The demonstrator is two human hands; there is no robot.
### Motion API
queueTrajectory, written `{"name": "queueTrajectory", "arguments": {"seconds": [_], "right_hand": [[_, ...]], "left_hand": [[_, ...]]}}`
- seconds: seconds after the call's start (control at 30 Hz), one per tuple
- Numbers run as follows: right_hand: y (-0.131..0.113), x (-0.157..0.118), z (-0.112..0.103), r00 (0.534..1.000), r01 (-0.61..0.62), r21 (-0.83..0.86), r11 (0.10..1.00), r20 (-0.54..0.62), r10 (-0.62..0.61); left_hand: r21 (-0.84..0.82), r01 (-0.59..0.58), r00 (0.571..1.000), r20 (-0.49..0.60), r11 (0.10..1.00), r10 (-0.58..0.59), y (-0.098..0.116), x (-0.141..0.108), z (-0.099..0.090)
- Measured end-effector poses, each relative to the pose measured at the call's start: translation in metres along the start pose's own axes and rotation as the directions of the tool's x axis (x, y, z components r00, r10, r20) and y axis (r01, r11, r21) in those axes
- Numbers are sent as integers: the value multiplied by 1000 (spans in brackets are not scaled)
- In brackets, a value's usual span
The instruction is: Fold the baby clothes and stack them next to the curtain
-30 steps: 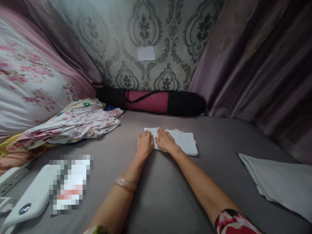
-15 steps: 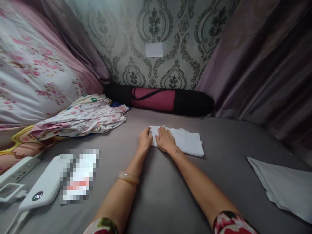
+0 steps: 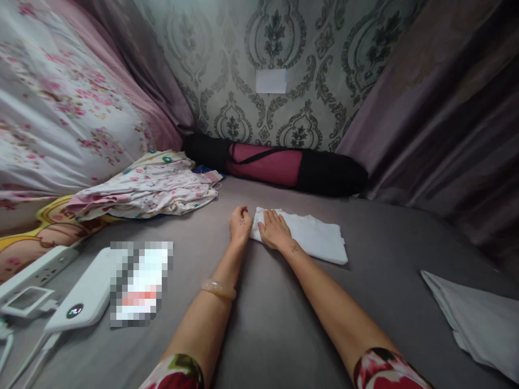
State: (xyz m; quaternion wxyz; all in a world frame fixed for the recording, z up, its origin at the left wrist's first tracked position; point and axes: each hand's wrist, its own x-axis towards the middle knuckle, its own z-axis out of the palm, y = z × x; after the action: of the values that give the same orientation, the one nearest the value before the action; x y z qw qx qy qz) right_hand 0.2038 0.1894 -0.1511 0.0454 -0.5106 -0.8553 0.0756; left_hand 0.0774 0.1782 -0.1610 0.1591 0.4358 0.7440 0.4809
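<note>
A white folded cloth [image 3: 318, 236] lies flat on the grey sheet [image 3: 259, 324] in front of me. My right hand [image 3: 274, 229] rests palm down on its left part, fingers stretched out. Just beside the cloth's left end is my left hand [image 3: 241, 222], its fingers curled inward; a narrow gap seems to part it from the cloth. Whether anything is between those curled fingers is hidden.
A black and dark pink roll bag [image 3: 265, 165] lies along the wall. Crumpled patterned clothes [image 3: 158, 186] are at the left. Nearer are a power strip [image 3: 51, 267], a white power bank [image 3: 87, 292] and a blurred-out object [image 3: 144, 283]. Grey folded fabric [image 3: 478, 319] lies right.
My left hand has come slightly away from the cloth's left end, to the left. My right hand stays on the cloth. The whole view has shifted a little.
</note>
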Motion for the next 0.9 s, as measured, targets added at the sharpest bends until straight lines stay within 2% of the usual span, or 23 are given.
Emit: {"name": "queueTrajectory", "arguments": {"seconds": [0.17, 0.3, 0.37, 0.43, 0.53, 0.6, 0.67, 0.73, 0.83, 0.9], "right_hand": [[-21, 12, -7, 999, 35, 1, 999, -26, -35], [-33, 15, 4, 993, 112, -48, 993, 33, -111], [-33, 16, 11, 992, 127, -45, 991, 20, -126], [-31, 17, 12, 991, 135, 3, 991, 21, -135], [-23, 18, 3, 991, 127, 165, 978, 26, -133], [-11, 13, -9, 996, 90, 274, 957, -23, -87], [6, 2, -19, 996, 40, 312, 949, -83, -14], [28, -15, -26, 992, -8, 265, 964, -119, 41], [58, -42, -26, 990, -56, 140, 989, -121, 73], [71, -56, -22, 992, -63, 84, 994, -107, 72]], "left_hand": [[-29, 38, 999, -27, 999, -39, 2, 1, -3], [-34, 32, 998, -51, 999, -34, 4, 0, -3], [-16, 31, 998, -61, 999, -32, 7, -1, -3], [5, 15, 999, -48, 1000, -15, 11, -3, -4], [19, -50, 999, -10, 999, 50, 19, -7, -4], [35, -105, 994, -2, 994, 105, 24, -10, -3], [51, -196, 981, 22, 979, 195, 29, -14, 1], [54, -358, 931, 95, 932, 352, 33, -21, 9], [93, -604, 775, 299, 792, 556, 37, -37, 24], [151, -700, 676, 455, 698, 580, 39, -49, 32]]}}
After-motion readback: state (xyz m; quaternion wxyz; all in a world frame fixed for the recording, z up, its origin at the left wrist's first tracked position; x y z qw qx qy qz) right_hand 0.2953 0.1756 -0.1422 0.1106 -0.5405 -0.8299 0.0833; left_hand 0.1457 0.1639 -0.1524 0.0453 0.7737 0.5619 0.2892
